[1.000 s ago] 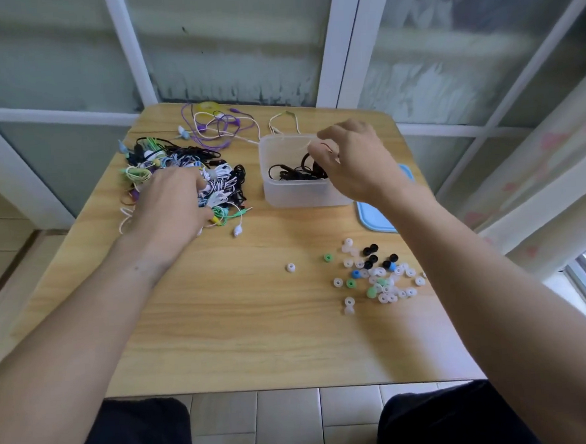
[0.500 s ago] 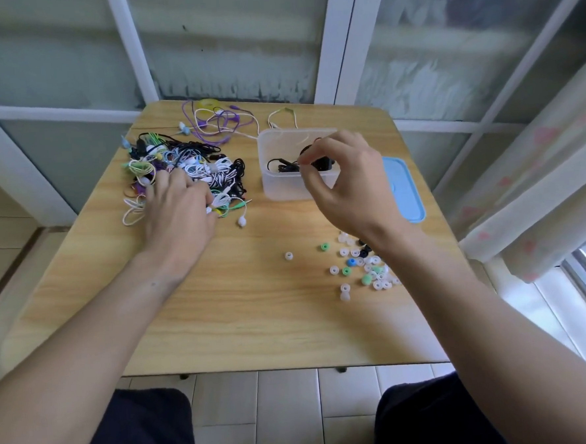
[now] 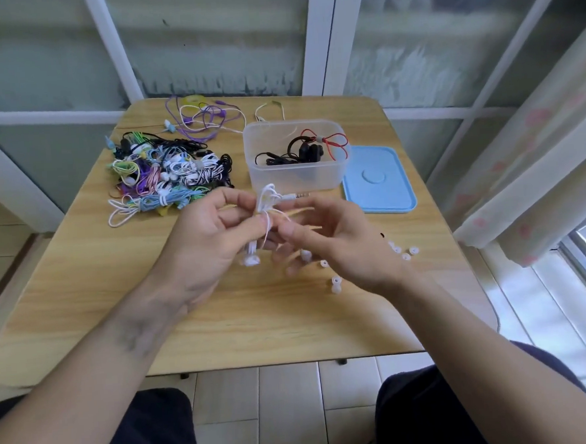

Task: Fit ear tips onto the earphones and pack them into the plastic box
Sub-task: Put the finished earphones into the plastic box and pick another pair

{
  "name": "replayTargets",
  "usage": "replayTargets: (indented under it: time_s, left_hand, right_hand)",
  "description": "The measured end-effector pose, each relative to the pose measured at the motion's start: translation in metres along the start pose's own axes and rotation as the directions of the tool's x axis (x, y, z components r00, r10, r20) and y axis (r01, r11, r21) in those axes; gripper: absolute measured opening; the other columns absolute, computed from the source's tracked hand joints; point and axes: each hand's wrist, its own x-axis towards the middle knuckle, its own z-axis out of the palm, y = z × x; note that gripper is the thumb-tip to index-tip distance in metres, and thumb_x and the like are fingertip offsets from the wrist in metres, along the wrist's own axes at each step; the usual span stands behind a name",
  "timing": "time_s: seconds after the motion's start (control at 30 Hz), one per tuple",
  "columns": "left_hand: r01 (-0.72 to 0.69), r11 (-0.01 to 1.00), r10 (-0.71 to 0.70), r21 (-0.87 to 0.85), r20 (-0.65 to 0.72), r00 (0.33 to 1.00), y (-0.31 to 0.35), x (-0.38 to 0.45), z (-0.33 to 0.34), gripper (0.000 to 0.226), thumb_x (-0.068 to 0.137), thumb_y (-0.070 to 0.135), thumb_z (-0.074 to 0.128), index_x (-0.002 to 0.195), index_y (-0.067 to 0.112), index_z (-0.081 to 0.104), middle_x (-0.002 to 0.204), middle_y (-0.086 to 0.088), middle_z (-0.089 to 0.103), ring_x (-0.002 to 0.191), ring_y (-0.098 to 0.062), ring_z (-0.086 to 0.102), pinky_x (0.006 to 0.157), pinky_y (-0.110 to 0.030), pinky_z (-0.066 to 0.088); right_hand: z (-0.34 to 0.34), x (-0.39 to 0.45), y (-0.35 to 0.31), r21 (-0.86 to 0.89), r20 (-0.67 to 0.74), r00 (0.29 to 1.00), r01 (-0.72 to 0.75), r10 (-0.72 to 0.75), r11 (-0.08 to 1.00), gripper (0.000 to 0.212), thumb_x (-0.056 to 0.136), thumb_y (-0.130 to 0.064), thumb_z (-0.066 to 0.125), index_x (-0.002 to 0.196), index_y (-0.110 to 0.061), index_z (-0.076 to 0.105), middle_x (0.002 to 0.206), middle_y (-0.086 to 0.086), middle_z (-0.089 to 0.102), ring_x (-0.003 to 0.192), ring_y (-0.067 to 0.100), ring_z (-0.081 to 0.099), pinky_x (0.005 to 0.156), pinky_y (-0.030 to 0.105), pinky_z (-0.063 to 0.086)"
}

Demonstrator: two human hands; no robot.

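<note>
Over the middle of the table, my left hand (image 3: 210, 237) grips a coiled white pair of earphones (image 3: 266, 199); its earbuds hang below my fingers and its plug points right. My right hand (image 3: 341, 243) meets the left one and pinches the white cable between thumb and fingers. The clear plastic box (image 3: 295, 177) stands just behind the hands, with black and red earphones (image 3: 306, 150) inside. Loose ear tips (image 3: 403, 251) lie on the table to the right, mostly hidden by my right hand; one white tip (image 3: 336, 282) shows below it.
A pile of several coiled, coloured earphones (image 3: 168, 171) lies at the back left, with purple ones (image 3: 206, 119) behind it. The blue lid (image 3: 375, 182) lies flat to the right of the box. The wooden table (image 3: 257, 327) ends near my knees.
My left hand left the pile carrying a white pair of earphones. My right hand came back from the box, and both hands now meet at the table's middle.
</note>
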Motion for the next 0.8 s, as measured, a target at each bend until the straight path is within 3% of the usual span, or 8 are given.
replayTargets:
  time_s: [0.1, 0.2, 0.3, 0.4, 0.53, 0.63, 0.7, 0.8]
  left_hand:
    - [0.092, 0.994, -0.084, -0.053, 0.136, 0.987, -0.004, -0.001, -0.001, 0.051, 0.07, -0.009, 0.072, 0.115, 0.0, 0.048, 0.085, -0.019, 0.069, 0.07, -0.029, 0.067, 0.063, -0.03, 0.056]
    - [0.201, 0.979, -0.184, -0.039, 0.256, 0.949, -0.006, -0.001, -0.002, 0.051, 0.071, 0.0, 0.065, 0.121, -0.003, 0.051, 0.083, -0.019, 0.06, 0.07, -0.025, 0.062, 0.064, -0.031, 0.055]
    - [0.16, 0.981, -0.183, 0.106, 0.274, 0.944, -0.011, -0.003, 0.005, 0.032, 0.078, 0.006, 0.075, 0.105, -0.002, 0.059, 0.07, -0.011, 0.063, 0.061, -0.021, 0.059, 0.058, -0.028, 0.053]
    - [0.147, 0.981, -0.176, 0.126, 0.269, 0.947, -0.014, -0.005, 0.008, 0.017, 0.082, 0.012, 0.064, 0.092, 0.001, 0.056, 0.067, -0.016, 0.063, 0.058, -0.026, 0.06, 0.055, -0.032, 0.053]
    - [0.151, 0.98, -0.189, 0.129, 0.371, 0.909, -0.01, -0.008, 0.004, 0.019, 0.085, 0.013, 0.067, 0.087, 0.004, 0.051, 0.092, -0.024, 0.07, 0.068, -0.034, 0.069, 0.063, -0.035, 0.057]
    - [0.118, 0.979, -0.172, 0.167, 0.361, 0.917, -0.01, -0.007, 0.005, 0.026, 0.079, 0.008, 0.071, 0.072, 0.008, 0.046, 0.083, -0.024, 0.07, 0.065, -0.035, 0.069, 0.06, -0.033, 0.056]
    - [0.138, 0.976, -0.188, 0.17, 0.323, 0.928, -0.014, -0.005, 0.008, 0.033, 0.081, 0.005, 0.072, 0.071, 0.01, 0.04, 0.075, -0.023, 0.069, 0.06, -0.034, 0.068, 0.055, -0.032, 0.055]
    - [0.182, 0.97, -0.226, 0.161, 0.326, 0.918, -0.016, -0.004, 0.01, 0.018, 0.085, 0.008, 0.058, 0.088, 0.007, 0.041, 0.08, -0.025, 0.07, 0.058, -0.031, 0.066, 0.05, -0.028, 0.051]
  right_hand:
    - [-0.007, -0.01, 0.002, 0.07, -0.04, 0.998, -0.051, 0.054, 0.996, 0.007, 0.092, -0.007, 0.066, 0.096, -0.002, 0.067, 0.078, 0.013, 0.071, 0.059, 0.022, 0.067, 0.052, 0.029, 0.055]
    - [-0.019, -0.015, 0.003, 0.056, -0.033, 0.993, -0.114, 0.116, 0.992, 0.005, 0.09, -0.005, 0.069, 0.092, -0.001, 0.068, 0.08, 0.015, 0.069, 0.06, 0.02, 0.064, 0.051, 0.026, 0.052]
    - [-0.03, -0.021, -0.001, 0.02, -0.016, 0.993, -0.119, 0.12, 0.993, 0.012, 0.091, -0.008, 0.068, 0.101, -0.002, 0.069, 0.09, 0.018, 0.071, 0.072, 0.019, 0.067, 0.059, 0.027, 0.055]
    - [-0.047, -0.028, -0.001, -0.239, -0.044, 0.997, -0.068, 0.059, 0.969, 0.02, 0.09, -0.012, 0.071, 0.11, -0.012, 0.068, 0.099, 0.008, 0.074, 0.085, 0.021, 0.071, 0.076, 0.032, 0.058]
    - [-0.057, -0.042, 0.001, -0.619, 0.0, 1.0, -0.023, 0.029, 0.785, 0.014, 0.084, -0.021, 0.078, 0.095, -0.024, 0.071, 0.09, -0.012, 0.073, 0.083, 0.005, 0.067, 0.075, 0.022, 0.055]
    - [-0.05, -0.047, 0.009, -0.79, 0.015, 1.0, 0.008, 0.007, 0.612, 0.01, 0.082, -0.026, 0.079, 0.087, -0.03, 0.071, 0.079, -0.014, 0.067, 0.075, 0.003, 0.06, 0.063, 0.011, 0.042]
    - [-0.046, -0.047, 0.015, -0.842, 0.006, 1.0, 0.009, -0.008, 0.539, 0.008, 0.081, -0.03, 0.078, 0.084, -0.03, 0.072, 0.075, -0.014, 0.064, 0.072, 0.001, 0.055, 0.062, 0.011, 0.038]
    - [-0.043, -0.045, 0.019, -0.868, 0.005, 1.0, 0.009, -0.009, 0.497, 0.007, 0.08, -0.035, 0.078, 0.084, -0.032, 0.072, 0.073, -0.016, 0.064, 0.069, 0.002, 0.053, 0.066, 0.025, 0.049]
